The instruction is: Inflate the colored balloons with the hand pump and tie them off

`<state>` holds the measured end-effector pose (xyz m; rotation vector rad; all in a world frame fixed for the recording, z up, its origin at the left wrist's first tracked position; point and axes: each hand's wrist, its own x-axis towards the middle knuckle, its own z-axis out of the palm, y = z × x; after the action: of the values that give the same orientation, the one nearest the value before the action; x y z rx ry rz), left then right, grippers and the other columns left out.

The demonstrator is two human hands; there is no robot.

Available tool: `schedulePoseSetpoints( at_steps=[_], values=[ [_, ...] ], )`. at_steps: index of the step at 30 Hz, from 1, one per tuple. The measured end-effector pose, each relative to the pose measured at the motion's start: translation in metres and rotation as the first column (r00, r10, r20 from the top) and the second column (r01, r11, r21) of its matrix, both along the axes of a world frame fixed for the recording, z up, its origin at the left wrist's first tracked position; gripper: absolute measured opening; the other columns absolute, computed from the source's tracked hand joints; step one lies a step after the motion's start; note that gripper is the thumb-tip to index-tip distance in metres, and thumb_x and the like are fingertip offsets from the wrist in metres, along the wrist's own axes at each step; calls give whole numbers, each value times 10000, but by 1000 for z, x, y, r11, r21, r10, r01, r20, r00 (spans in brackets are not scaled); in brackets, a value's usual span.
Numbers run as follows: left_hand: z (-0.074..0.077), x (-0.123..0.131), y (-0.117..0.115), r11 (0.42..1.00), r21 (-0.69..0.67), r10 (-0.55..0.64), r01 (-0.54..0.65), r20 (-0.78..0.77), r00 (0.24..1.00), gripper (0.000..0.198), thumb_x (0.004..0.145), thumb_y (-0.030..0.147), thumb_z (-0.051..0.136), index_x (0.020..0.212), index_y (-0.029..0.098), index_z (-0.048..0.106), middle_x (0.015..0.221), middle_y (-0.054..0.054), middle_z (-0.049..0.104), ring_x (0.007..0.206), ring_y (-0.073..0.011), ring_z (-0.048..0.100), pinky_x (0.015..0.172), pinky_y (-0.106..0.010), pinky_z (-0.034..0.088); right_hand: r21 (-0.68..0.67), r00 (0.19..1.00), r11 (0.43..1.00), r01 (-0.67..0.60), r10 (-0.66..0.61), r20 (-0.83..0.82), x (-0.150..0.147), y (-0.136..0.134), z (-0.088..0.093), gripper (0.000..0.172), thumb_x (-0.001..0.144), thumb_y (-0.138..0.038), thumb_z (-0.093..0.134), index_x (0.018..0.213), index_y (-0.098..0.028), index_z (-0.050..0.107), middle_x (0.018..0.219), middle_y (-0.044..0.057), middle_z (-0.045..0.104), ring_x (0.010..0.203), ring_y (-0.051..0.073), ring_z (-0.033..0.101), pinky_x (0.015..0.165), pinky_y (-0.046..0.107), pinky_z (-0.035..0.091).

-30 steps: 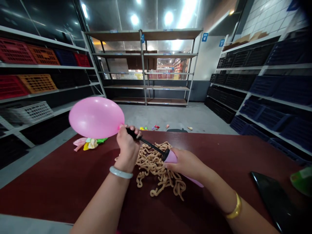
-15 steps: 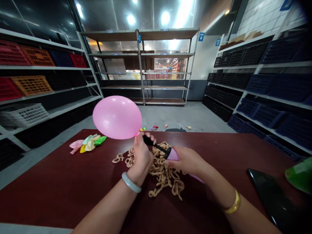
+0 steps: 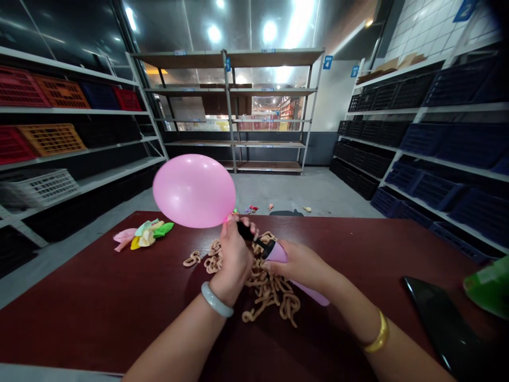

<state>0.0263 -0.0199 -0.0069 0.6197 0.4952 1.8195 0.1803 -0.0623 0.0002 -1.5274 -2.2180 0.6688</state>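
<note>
A pink balloon (image 3: 194, 191), inflated to an oval, sits at the end of a hand pump. My left hand (image 3: 235, 245) is closed around the balloon's neck and the pump's black front end. The balloon pump (image 3: 277, 253) has a purple body, and a short stretch of its black rod shows between my hands. Gripping that purple body is my right hand (image 3: 304, 263); the pump's rear end sticks out below it. Under both hands lies a pile of tan, curled long balloons (image 3: 274, 294), partly hidden by my hands.
Flat balloons in several colours (image 3: 145, 233) lie at the left of the dark red table (image 3: 119, 307). A black phone-like slab (image 3: 441, 318) and a green object (image 3: 489, 286) are at the right. Shelves with crates (image 3: 51, 143) flank the room; small balloons lie on the floor.
My right hand has pushed the pump body toward my left hand, so less rod shows. The pink balloon looks slightly larger, and my left hand has shifted a little right.
</note>
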Motion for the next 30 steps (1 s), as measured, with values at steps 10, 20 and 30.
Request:
schedulePoseSetpoints(
  at_steps=[10,20,30],
  values=[
    [17,-75,33,986,-41,165,-162,72,984,140,887,302,493,797,223,420,582,51,423,416,-97,388,394,-211,272,-77,994,993,-86,90,58,7,-1,4,471,788,-518,657,1160,-231,638,1064,75,725,919,265,664,747,299,448],
    [-7,2,1,999,-21,-28,28,14,1000,178,855,315,569,798,214,434,660,31,498,528,-121,515,515,-253,421,7,998,1000,-19,18,68,13,3,0,487,786,-571,642,1143,-239,627,1081,69,719,932,275,661,708,293,420],
    [-15,20,-9,991,-107,-70,77,63,996,175,814,296,635,801,194,494,691,7,579,610,-135,574,669,-298,495,154,993,988,-29,11,116,8,4,-4,639,821,-570,616,1363,-261,476,1157,74,694,990,289,660,738,322,451]
  ],
)
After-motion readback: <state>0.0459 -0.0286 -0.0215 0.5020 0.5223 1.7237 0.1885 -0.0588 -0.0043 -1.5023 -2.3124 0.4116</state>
